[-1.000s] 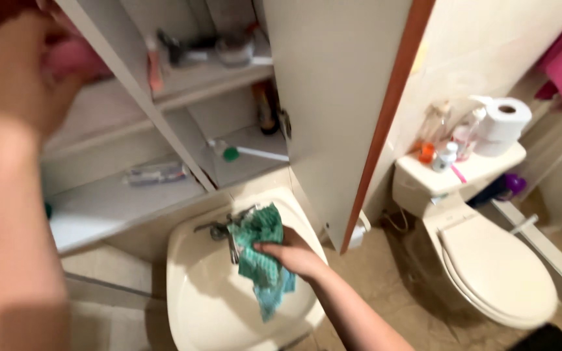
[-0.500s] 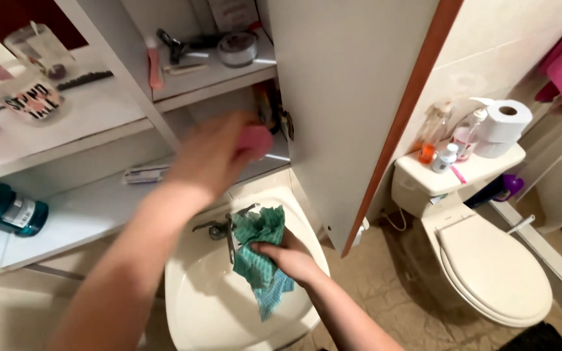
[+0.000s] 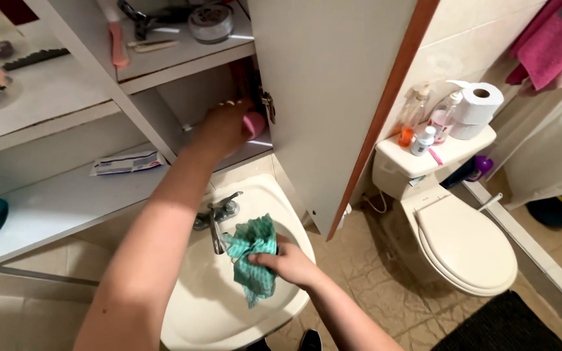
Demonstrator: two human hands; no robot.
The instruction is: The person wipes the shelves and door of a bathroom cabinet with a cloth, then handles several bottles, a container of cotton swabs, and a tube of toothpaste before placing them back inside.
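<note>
We look down on an open cabinet (image 3: 66,188) whose shelves run from lower left to upper right, with its door (image 3: 333,97) swung out toward us on the right. Below it sits the sink (image 3: 209,305), and off to the right the toilet (image 3: 469,240).

Our left arm stretches up and away from us into the lower right compartment. There our left hand (image 3: 219,127) is curled around a small pink thing (image 3: 254,123), which sits at the fingertips, on the side toward the door hinge, just above the shelf board. Only its rounded end shows past the fingers, so we cannot tell its long axis or which way it points; what shows faces right, toward the door.

Our right hand (image 3: 287,263) is low and near us, over the sink bowl, fingers pinched shut on a green cloth (image 3: 254,260). The cloth hangs crumpled, its length running from the tap (image 3: 216,218) down toward the front rim, with the upper end touching the tap.

The left hand alone reaches the shelf; the right is well apart from it. A flat tube (image 3: 128,162) lies on the shelf further left, lengthwise along the board.
</note>
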